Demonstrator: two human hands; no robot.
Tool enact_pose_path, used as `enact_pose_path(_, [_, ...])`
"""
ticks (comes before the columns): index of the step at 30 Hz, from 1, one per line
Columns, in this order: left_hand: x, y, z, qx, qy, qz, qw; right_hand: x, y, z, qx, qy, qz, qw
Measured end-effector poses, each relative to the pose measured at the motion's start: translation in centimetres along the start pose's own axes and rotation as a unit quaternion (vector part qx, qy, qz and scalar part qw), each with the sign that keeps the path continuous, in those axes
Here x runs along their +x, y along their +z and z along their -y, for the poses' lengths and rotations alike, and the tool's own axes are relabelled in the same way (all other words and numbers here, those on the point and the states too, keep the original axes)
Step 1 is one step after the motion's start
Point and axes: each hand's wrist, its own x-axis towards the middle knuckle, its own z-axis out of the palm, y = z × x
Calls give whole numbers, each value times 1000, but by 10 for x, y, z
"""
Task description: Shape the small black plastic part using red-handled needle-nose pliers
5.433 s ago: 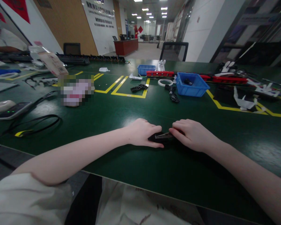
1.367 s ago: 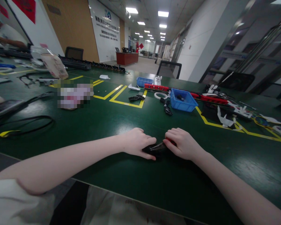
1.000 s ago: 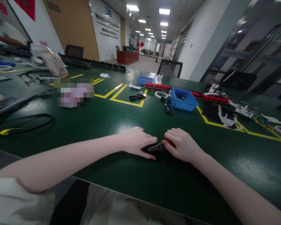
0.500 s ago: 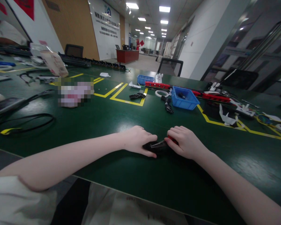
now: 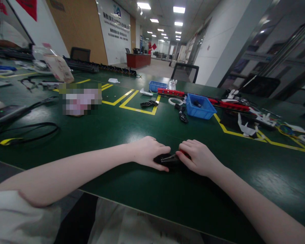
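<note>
My left hand (image 5: 152, 154) is closed around the end of a black object (image 5: 169, 161) low over the green table. The object is dark, and much of it is hidden by my fingers, so its kind cannot be made out. My right hand (image 5: 196, 156) grips a screwdriver (image 5: 171, 157) with a red handle, mostly covered by the fingers. Its thin metal shaft points left along the black object, the tip lying near my left thumb. Whether the tip sits in anything cannot be seen.
Ahead stand a blue bin (image 5: 200, 109) with a black item inside, a black part (image 5: 183, 114), a white ring (image 5: 175, 101) and red strips (image 5: 171, 92). A black cable (image 5: 38, 126) and a bottle (image 5: 58, 67) lie left. A person (image 5: 7, 35) is at the far left.
My right hand has shifted slightly left and down, and the screwdriver's shaft now reaches further toward my left hand. My left hand stays almost still on the black object.
</note>
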Motion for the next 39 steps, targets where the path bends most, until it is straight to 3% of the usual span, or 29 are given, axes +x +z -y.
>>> enact_pose_path(12, [-1, 1, 4, -21, -13, -1, 1000, -1, -2, -7, -20, 3, 5, 1000])
enact_pose_path(24, [-1, 0, 3, -16, -20, 6, 1000, -2, 0, -6, 7, 39, -32, 999])
enact_pose_path(39, [-1, 0, 2, -15, -20, 4, 1000, -1, -1, 1, 37, 35, -11, 999])
